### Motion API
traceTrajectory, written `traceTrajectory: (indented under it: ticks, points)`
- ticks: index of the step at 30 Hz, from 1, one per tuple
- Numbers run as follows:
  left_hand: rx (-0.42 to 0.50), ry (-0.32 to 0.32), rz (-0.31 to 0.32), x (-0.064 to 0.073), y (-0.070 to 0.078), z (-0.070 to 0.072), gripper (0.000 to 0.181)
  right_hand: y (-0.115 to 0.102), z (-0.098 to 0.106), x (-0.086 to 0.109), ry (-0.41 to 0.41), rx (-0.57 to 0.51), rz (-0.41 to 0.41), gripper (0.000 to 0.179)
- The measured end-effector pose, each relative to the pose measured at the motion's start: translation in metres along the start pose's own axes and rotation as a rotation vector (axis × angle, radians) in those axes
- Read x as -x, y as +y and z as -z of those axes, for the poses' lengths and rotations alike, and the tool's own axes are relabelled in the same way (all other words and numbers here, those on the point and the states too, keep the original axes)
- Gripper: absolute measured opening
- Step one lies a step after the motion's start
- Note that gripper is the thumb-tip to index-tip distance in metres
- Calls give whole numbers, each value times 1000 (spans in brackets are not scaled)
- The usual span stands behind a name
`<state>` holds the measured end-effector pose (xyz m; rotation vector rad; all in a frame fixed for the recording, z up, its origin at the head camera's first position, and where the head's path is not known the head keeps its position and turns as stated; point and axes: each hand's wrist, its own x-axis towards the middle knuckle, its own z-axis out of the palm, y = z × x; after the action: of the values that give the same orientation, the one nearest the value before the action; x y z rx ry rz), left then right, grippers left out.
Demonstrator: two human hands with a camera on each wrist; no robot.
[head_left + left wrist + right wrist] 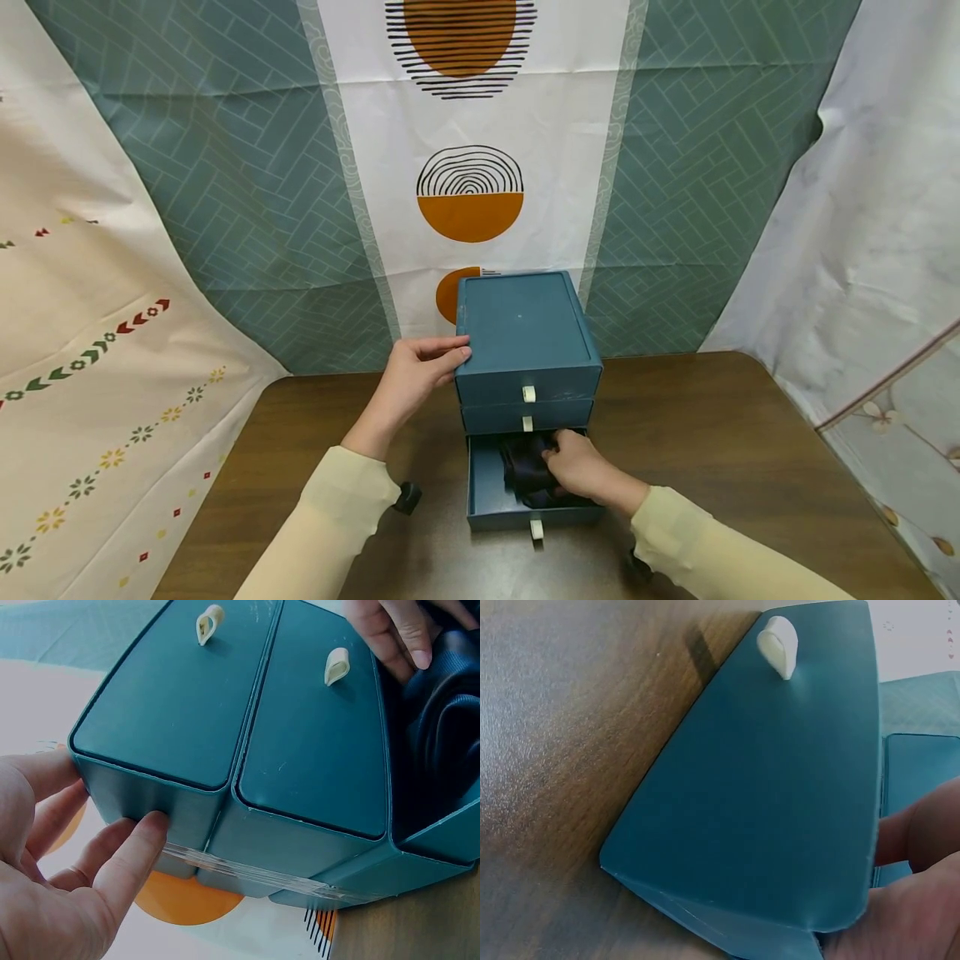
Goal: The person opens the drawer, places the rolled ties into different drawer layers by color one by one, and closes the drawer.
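Note:
A blue drawer cabinet [525, 321] stands on the table, its bottom drawer [486, 479] pulled out. Against the cabinet's upper left side rests my left hand [423, 371], fingers fairly straight; the left wrist view shows its fingertips [154, 821] touching the side wall. My right hand [581, 467] reaches into the open drawer and holds a rolled dark navy cloth [525, 467] with a ribbed weave. That roll [450, 712] also shows in the left wrist view beside the right fingers [401, 637]. In the right wrist view the drawer front [757, 780] hides the cloth.
The two upper drawers are closed, each with a cream pull loop [528, 393]. Clear tape [255, 871] runs along the cabinet's side. Brown wooden table [697, 442] surrounds the cabinet. A patterned cloth [480, 125] hangs behind it, with light cloths at both sides.

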<state>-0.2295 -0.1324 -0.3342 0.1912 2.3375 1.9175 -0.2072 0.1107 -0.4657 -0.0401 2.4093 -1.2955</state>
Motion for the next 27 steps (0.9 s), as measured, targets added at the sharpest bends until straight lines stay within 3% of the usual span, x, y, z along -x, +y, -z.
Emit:
traceTrajectory:
  ticks: [8,18,27]
  points:
    - [4,3,2,-1,-1,0,35,-3,9,9,-33,-49,1,49]
    - [13,27,-27,-15,-28,3,36,-8,29,22,8,107,94,41]
    - [15,32,-40,-15,-29,3,34,-4,35,37,-185,-107,276,25]
